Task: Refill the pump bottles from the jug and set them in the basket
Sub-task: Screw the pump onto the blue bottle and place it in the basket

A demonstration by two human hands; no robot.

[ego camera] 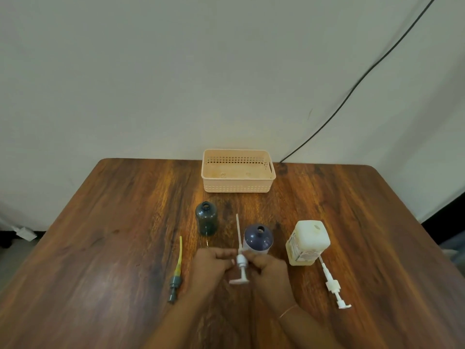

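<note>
Both hands, left hand (214, 260) and right hand (270, 269), pinch white plastic pump head (242, 263) just before uncapped navy round bottle (258, 239); long dip tube could nudge it over, judging by closeness.

Two bare forearms enter frame from 6 o'clock, no sleeves visible. Left hand (212, 263) bare, no rings or watch seen. Right hand (270, 272) bare; thin pale bangle (288, 311) circles right wrist. Fingers short-nailed as far as blur allows; finer detail unclear.
</note>
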